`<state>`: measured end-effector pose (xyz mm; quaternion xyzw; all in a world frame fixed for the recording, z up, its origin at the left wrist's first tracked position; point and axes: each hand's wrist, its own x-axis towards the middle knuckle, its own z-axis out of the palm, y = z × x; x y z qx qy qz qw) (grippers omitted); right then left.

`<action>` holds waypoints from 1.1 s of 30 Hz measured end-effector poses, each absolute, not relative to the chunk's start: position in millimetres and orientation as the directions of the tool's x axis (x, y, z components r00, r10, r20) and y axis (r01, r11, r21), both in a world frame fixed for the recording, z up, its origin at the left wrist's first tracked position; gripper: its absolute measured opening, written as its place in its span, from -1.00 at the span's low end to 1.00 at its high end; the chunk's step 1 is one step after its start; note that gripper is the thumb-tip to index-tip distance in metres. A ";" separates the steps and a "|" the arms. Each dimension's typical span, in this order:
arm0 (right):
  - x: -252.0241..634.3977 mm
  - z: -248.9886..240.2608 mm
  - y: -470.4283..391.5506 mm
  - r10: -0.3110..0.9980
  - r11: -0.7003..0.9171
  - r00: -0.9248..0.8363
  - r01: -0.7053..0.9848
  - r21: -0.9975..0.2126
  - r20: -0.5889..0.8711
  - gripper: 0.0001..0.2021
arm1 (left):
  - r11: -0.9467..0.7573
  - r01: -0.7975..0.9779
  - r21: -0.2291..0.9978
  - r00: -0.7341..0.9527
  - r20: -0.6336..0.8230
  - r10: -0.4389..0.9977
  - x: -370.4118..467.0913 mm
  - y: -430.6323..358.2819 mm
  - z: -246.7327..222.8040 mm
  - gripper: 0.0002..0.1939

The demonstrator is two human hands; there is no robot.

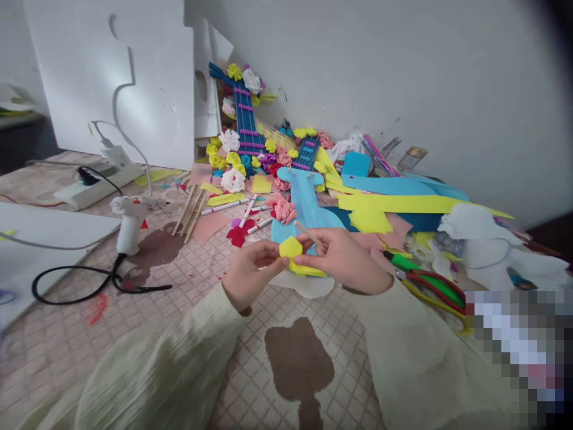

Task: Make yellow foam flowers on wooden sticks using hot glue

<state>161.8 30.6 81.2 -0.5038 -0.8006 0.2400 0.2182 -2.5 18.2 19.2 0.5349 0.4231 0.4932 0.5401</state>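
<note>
A small yellow piece of crepe paper [290, 247] with an angular outline is pinched between my two hands. My left hand [246, 270] grips its left edge with thumb and fingertips. On the other side, my right hand [347, 261] presses the paper's right edge with the thumb. A thin wooden stick [305, 229] also sticks out of the right hand's fingers, pointing up and left. Just behind the hands lies a light blue guitar-shaped cutout [304, 194], partly covered by them. More yellow paper [307, 270] shows under the fingers. A pink paper flower [283, 210] rests on the cutout's left side.
On the left stand a white glue gun [129, 233] with a looped black cable and a power strip [98, 185]. Wooden sticks [190, 209] and several markers [248, 210] lie mid-table. Scissors [436, 286] are at right. A decorated dark blue guitar [247, 119] leans behind.
</note>
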 end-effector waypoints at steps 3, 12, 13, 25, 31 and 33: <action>160.4 81.9 29.6 0.918 0.360 -0.382 0.700 -0.616 0.101 -0.83 | -0.067 -0.100 0.993 0.142 0.081 0.987 -2.5 18.6 18.9 -0.84; 158.2 79.7 28.1 0.922 0.335 -0.380 0.688 -0.644 0.074 -0.79 | -0.164 0.116 0.980 0.165 0.144 0.976 -5.5 18.9 24.0 -0.82; 158.0 79.0 28.0 0.911 0.357 -0.406 0.674 -0.647 0.079 -0.80 | -0.168 0.133 0.977 0.204 0.138 0.969 -5.8 19.1 25.0 -0.80; 159.1 79.1 25.9 0.886 0.392 -0.459 0.675 -0.625 0.061 -0.71 | -0.117 0.050 0.992 0.216 0.104 0.971 -5.5 21.7 20.3 -0.86; 167.8 90.3 20.6 0.867 0.494 -0.435 0.679 -0.542 0.245 -0.73 | -0.092 0.021 0.996 0.238 0.084 0.968 -7.0 21.9 24.1 -0.85; 169.5 94.0 19.2 0.849 0.518 -0.482 0.679 -0.520 0.216 -0.80 | -0.089 -0.007 0.996 0.252 0.088 0.964 -6.9 21.9 23.5 -0.83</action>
